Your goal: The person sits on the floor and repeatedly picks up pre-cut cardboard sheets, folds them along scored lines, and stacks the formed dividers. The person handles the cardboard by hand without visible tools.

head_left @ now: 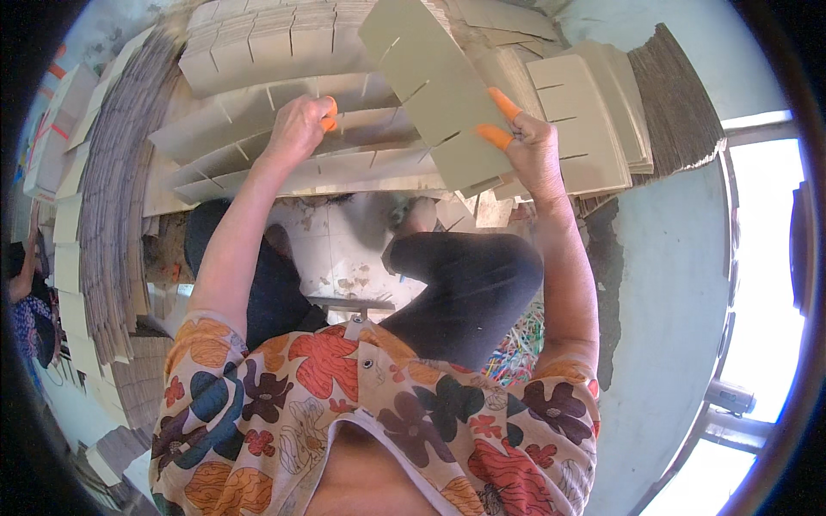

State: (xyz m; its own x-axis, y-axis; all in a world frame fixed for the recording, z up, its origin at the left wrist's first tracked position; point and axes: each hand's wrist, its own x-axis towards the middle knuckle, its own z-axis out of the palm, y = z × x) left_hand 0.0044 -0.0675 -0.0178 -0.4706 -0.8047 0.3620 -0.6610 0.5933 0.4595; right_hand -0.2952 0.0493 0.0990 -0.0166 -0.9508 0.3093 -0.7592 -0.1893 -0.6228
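My right hand point(532, 148) grips a slotted cardboard strip point(430, 95) by its right edge, with two orange-covered fingers spread over its face. The strip is tilted, its slots along one side. My left hand point(301, 129) is closed, orange coverings on its fingertips, above several long slotted cardboard strips point(232, 159) standing on edge in rows. Whether a strip is pinched in it is hidden. Beside my right hand lies a stack of slotted cardboard pieces point(585, 125).
More slotted cardboard point(267, 43) stands in bundles at the back. A tall cardboard stack point(112, 172) lines the left side, and another dark-edged stack point(675, 99) sits at the right by the wall. Coloured strands point(520, 344) lie beside my leg. Another person point(30, 301) is at the far left.
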